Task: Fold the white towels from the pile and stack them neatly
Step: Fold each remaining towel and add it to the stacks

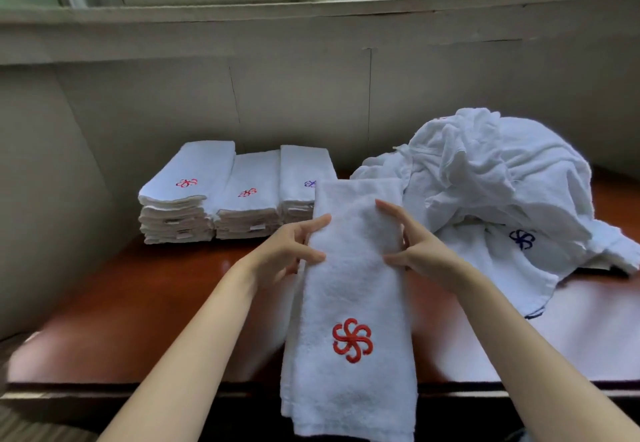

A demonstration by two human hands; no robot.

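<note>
A long white towel (353, 289) with a red pinwheel logo lies folded into a narrow strip down the middle of the table, its near end hanging over the front edge. My left hand (294, 247) grips its left edge near the middle. My right hand (412, 244) pinches its right edge opposite. A loose pile of white towels (485, 182) is heaped at the right, one showing a dark blue logo. Three stacks of folded towels (221, 195) stand side by side at the back left.
The reddish-brown table (138, 303) runs along a grey wall (294, 95) under a window. Its dark front edge (104, 396) is close to me. Bare tabletop shows at the left front and at the right front below the pile.
</note>
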